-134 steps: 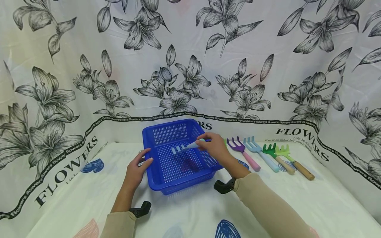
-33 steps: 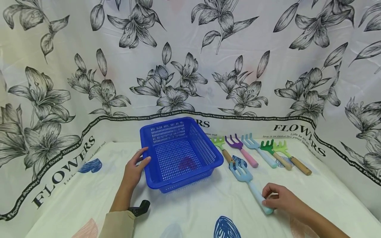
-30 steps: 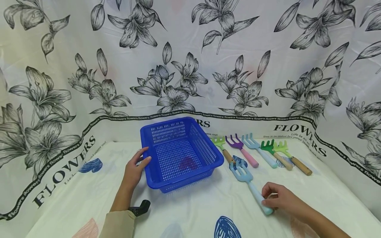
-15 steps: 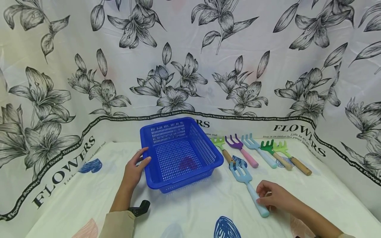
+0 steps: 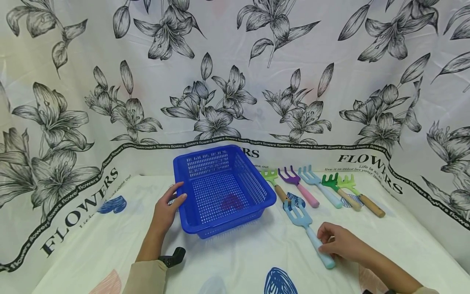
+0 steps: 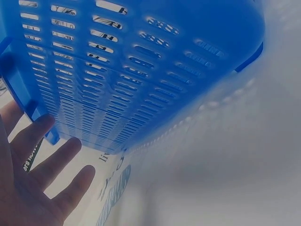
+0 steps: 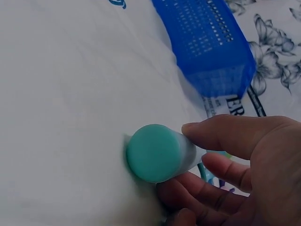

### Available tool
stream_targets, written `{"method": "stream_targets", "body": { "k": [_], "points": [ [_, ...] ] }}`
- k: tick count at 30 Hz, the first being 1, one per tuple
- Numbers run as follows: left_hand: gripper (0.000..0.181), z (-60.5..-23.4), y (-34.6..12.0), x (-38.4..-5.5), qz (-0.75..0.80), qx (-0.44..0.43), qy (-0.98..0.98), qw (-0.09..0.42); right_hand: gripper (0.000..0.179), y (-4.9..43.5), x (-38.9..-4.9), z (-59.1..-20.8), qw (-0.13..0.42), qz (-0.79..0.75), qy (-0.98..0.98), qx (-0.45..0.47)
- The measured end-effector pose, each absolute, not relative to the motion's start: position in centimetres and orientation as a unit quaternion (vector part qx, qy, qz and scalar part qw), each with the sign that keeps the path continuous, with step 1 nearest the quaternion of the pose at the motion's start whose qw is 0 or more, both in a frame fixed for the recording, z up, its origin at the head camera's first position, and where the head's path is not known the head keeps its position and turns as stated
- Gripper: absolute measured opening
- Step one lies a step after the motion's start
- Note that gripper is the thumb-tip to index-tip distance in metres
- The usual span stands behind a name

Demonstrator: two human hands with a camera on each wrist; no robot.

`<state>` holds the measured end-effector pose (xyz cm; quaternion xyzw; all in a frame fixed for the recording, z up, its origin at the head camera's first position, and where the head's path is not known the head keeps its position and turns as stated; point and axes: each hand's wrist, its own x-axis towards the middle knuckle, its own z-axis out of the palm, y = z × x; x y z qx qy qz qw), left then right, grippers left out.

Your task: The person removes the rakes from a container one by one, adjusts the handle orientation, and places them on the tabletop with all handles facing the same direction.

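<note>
My left hand [image 5: 163, 212] holds the left rim of a blue plastic basket [image 5: 235, 219], thumb over the edge. In the left wrist view several of its fingers [image 6: 59, 160] are spread beside the perforated wall. The basket stands tilted, its slotted floor bare. To its right a light-blue garden hand fork [image 5: 302, 220] lies on the cloth, tines pointing away. Near the handle's end my right hand [image 5: 343, 243] grips it between thumb and fingers. The right wrist view shows the handle's teal end cap [image 7: 154, 153] just beyond the thumb tip.
Along the back right lie other hand forks: a light-green one [image 5: 280, 192] beside the basket, then purple-and-pink [image 5: 307, 195], light-blue [image 5: 330, 197], dark-green [image 5: 348, 199] and light-green [image 5: 371, 205]. A flower-printed cloth [image 5: 220, 102] hangs behind.
The light-blue fork was in my right hand over the basket at first; now it lies on the cloth to the right. Over the last second the right hand shifted slightly left. The left hand stayed.
</note>
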<state>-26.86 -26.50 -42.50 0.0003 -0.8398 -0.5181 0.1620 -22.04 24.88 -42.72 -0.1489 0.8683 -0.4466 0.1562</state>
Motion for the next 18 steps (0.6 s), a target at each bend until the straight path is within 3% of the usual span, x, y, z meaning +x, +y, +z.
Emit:
{"method": "stream_targets", "body": {
  "k": [13,18],
  "points": [
    [0.054,-42.49,-26.43,-26.76,-0.516,-0.007,-0.84,0.167,0.029,25.3,-22.08,-42.16,0.169,-0.451,0.864,-0.145],
    [0.053,-42.26,-26.54,-26.68,-0.512,-0.013,-0.842,0.167,0.029,25.84,-22.48,-41.77,0.131,-0.436,0.874,-0.173]
  ]
}}
